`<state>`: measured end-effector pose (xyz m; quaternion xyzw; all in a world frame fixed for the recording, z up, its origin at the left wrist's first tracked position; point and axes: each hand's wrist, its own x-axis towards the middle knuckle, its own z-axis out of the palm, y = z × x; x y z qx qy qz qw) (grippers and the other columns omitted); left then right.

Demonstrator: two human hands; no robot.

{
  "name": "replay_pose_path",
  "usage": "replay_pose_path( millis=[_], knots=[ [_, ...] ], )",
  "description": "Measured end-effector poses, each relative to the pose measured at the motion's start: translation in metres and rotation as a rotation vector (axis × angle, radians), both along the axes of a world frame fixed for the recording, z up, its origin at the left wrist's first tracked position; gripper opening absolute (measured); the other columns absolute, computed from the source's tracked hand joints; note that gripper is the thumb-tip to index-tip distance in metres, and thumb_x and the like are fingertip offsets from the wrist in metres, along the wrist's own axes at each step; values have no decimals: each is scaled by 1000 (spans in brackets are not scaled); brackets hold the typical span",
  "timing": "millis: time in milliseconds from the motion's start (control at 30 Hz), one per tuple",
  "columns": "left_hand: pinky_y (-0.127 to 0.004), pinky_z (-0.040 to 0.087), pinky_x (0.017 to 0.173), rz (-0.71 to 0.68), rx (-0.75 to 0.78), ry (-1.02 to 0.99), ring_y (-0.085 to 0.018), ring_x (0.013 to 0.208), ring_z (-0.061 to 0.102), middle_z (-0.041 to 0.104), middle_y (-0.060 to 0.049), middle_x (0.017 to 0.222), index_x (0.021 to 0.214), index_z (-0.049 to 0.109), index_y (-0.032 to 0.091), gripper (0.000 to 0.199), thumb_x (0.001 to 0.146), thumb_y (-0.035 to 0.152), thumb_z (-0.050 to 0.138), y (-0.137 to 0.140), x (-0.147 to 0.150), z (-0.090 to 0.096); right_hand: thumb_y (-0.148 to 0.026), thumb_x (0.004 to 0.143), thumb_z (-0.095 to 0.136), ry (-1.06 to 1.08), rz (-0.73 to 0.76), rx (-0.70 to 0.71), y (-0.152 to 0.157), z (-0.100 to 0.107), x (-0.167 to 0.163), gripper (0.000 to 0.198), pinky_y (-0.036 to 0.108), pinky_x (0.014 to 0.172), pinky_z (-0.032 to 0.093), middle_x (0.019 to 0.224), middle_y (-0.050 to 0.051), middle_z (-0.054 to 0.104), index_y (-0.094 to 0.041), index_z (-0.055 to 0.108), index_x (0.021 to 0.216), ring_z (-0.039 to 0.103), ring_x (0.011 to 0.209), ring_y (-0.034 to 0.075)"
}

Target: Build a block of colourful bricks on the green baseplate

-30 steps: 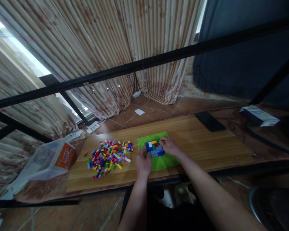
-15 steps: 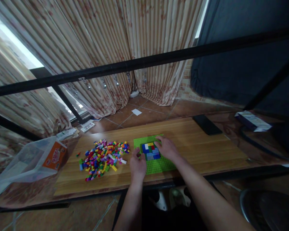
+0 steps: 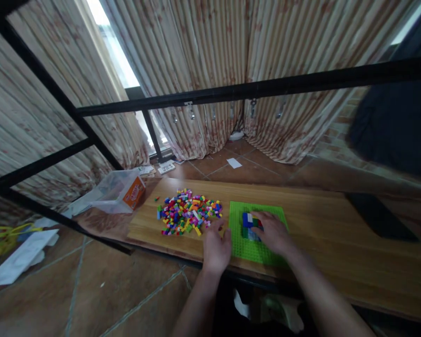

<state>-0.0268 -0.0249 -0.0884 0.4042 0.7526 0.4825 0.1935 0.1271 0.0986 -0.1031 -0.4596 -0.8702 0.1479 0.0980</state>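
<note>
A green studded baseplate [image 3: 237,248] lies on the wooden board, with a low block of blue, white, red and green toy bricks [image 3: 250,233] on its middle. My right hand [image 3: 272,232] reaches over this block from the right, thumb and fingers apart, and hides part of it. Whether its fingertips press on the bricks is blurred. My left hand [image 3: 217,248] hovers at the plate's left edge, fingers spread and slightly curled, with nothing visible in it. Just beyond it lies a heap of loose toy bricks [image 3: 185,213] in many colours.
The wooden board [image 3: 315,224] carries a dark phone-like slab [image 3: 381,215] on the right. A clear plastic box [image 3: 114,192] with an orange label stands beyond its left end. Black metal rails [image 3: 217,96] cross in front of the curtains [image 3: 203,51].
The view has swung left, so everything appears further right. My right hand has moved leftward over the brick block. My left hand is now slightly away from the block, by the plate's edge.
</note>
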Motion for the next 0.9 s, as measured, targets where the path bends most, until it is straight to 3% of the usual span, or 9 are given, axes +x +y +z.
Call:
replay_pose_path(
  millis=[167, 300, 567, 800, 900],
  knots=[
    [-34, 49, 86, 131, -89, 112, -22, 97, 63, 69, -9, 103, 109, 64, 17, 30, 83, 24, 51, -46, -48, -5, -28, 82, 57, 12, 13, 30, 2, -7, 0, 44, 42, 95, 41, 122, 11, 63, -22, 59, 125, 53, 117, 28],
    [-36, 48, 87, 231, -216, 212, -23, 95, 63, 68, -10, 101, 109, 64, 16, 31, 80, 20, 54, -65, -67, -12, -29, 81, 57, 16, 10, 45, 1, -7, -2, 42, 44, 94, 41, 118, 13, 65, -20, 60, 122, 55, 113, 30],
    [-32, 50, 82, 262, -175, 246, -20, 88, 64, 68, -8, 97, 110, 63, 17, 31, 80, 21, 54, -63, -73, -15, -32, 81, 55, -8, 29, 75, 3, -12, 3, 43, 43, 94, 42, 118, 12, 64, -21, 59, 123, 57, 111, 30],
    [-31, 50, 80, 417, -228, 313, -20, 86, 65, 69, -9, 98, 111, 63, 17, 31, 83, 24, 52, -63, -125, 0, -34, 80, 55, 39, 18, 86, 4, -17, 4, 43, 46, 90, 45, 119, 13, 64, -23, 60, 122, 57, 111, 33],
    [-31, 50, 80, 391, -250, 384, -20, 87, 64, 68, -9, 103, 112, 63, 19, 32, 83, 23, 52, -52, -148, 11, -33, 81, 54, 23, 30, 90, 3, -15, 3, 42, 46, 91, 44, 117, 13, 65, -23, 60, 122, 58, 109, 32]
  ],
)
